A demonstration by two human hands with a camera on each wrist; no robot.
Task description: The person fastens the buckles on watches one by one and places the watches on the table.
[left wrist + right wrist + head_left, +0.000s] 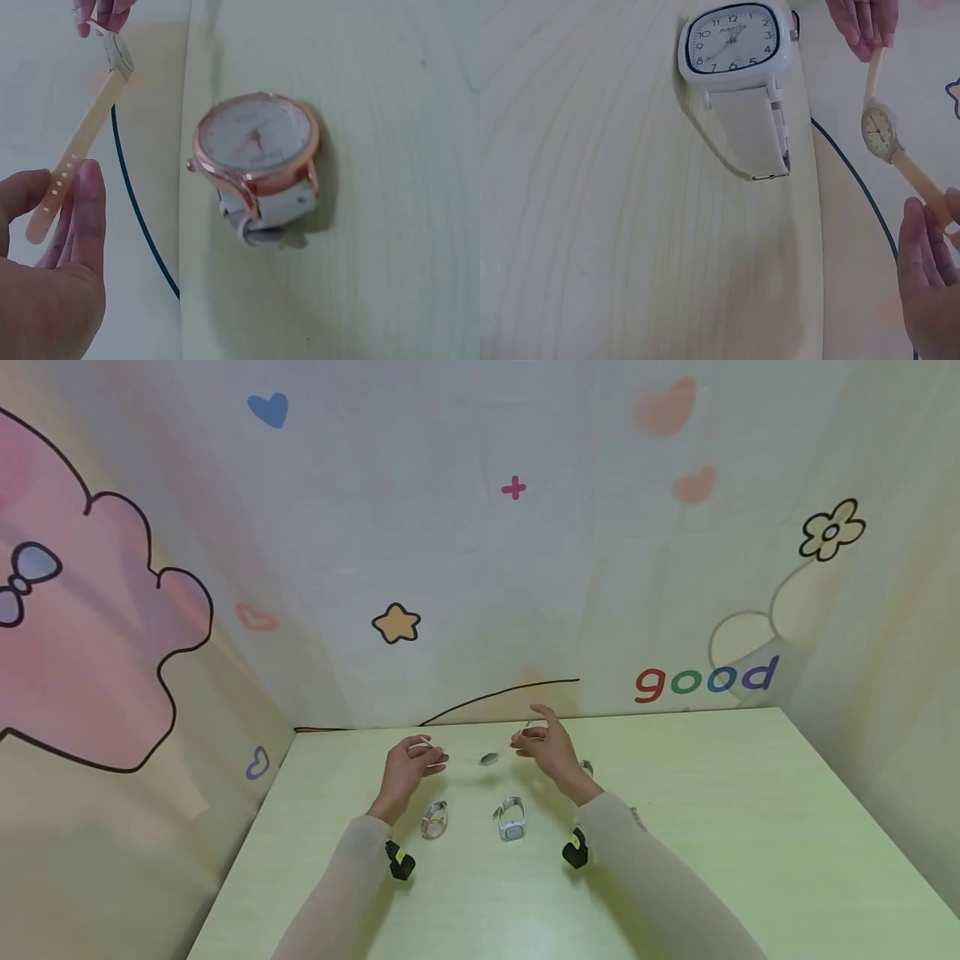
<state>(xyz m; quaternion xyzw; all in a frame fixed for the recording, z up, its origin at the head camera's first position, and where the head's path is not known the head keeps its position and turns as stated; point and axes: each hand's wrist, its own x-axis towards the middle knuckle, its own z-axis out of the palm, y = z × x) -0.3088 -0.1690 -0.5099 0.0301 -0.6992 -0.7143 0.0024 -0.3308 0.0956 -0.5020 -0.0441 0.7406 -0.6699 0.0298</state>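
Note:
Stretched between both hands is a wristwatch point(489, 759) with a pale peach strap and a small oval dial, held above the table's far part. My left hand point(405, 770) pinches the strap end with the holes, which shows in the left wrist view. My right hand point(551, 750) grips the other strap half between thumb and fingers, forefinger raised. In the right wrist view the dial point(878, 130) hangs tilted between the hands. Nearer to me lie a rose-gold watch point(255, 139) with a light strap and a white square-faced watch point(731, 41).
A watch point(587, 767) shows partly behind my right wrist, and a thin strap-like item point(637, 818) peeks out past the right sleeve. The light green table point(750, 827) meets a printed curtain point(465, 543) at its back edge.

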